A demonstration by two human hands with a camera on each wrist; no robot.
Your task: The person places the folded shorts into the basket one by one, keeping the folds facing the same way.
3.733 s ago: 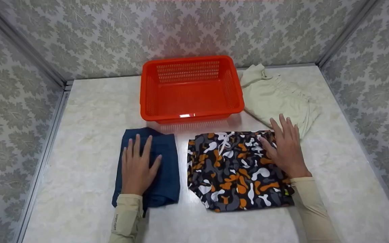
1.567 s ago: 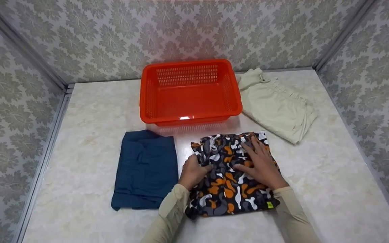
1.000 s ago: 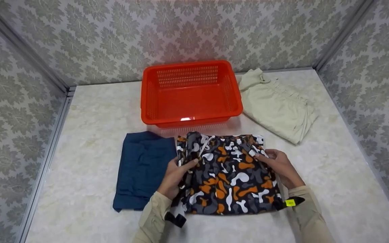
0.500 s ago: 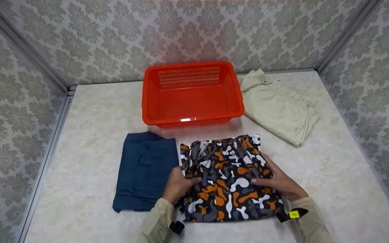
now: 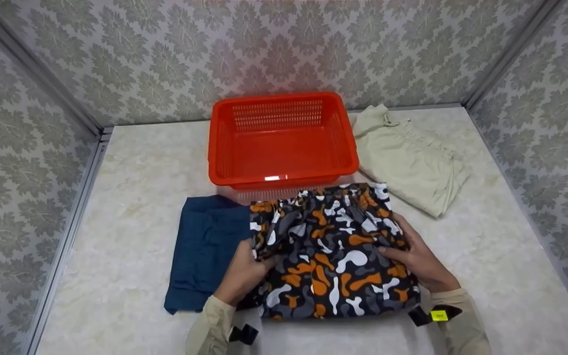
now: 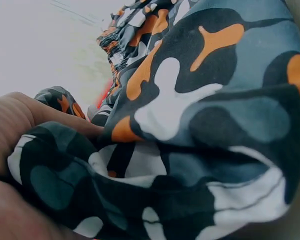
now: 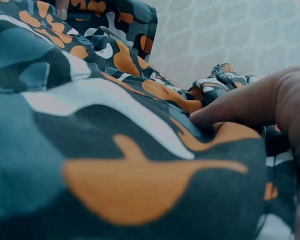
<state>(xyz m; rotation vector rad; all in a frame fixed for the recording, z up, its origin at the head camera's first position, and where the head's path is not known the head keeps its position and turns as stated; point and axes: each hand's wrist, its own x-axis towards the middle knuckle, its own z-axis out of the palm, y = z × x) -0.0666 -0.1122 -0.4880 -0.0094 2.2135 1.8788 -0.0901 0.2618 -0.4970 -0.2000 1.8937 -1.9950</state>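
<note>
left hand (image 5: 243, 272) and right hand (image 5: 424, 264) are gripping patterned shorts (image 5: 336, 261) at either side — probably keeping them folded — before the basket (image 5: 244, 179)

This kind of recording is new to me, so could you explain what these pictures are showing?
There is no machine: a person works with a bare left hand and right hand. The wide picture comes from a head-worn camera looking forward and down; the close-ups, from one on each wrist. On the pale marbled table stands a red rectangular plastic basket. To its right lies a cream cloth garment with a gathered edge; nearer the person, on the left, lies a folded dark blue cloth garment. The two hands hold opposite sides of a black cloth garment patterned in orange, white and grey.
</note>
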